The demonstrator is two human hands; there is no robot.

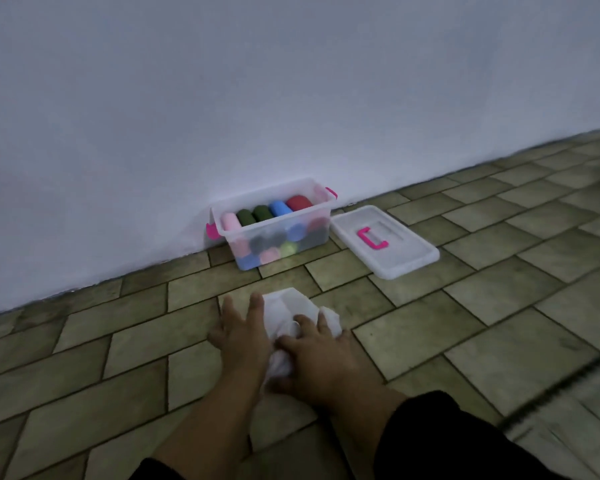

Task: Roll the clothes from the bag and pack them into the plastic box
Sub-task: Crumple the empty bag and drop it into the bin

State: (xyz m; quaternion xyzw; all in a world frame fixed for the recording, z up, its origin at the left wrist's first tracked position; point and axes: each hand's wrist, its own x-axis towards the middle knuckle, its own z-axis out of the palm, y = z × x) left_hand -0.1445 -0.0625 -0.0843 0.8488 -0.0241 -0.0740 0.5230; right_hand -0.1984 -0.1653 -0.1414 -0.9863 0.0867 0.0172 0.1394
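Note:
A white cloth [293, 304] lies crumpled on the tiled floor in front of me. My left hand [241, 329] rests flat on its left side with the fingers straight. My right hand [317, 353] lies on its right side, the fingers bent over a bunched fold. Beyond the cloth, against the wall, stands the clear plastic box [274, 233] with pink handles. It holds several rolled clothes [269, 211] in pink, green, blue and red. No bag is in view.
The box's white lid [385, 242] with a pink handle lies flat on the floor just right of the box. A plain white wall [222, 98] runs behind. Tiled floor [499, 271] spreads to the right and left.

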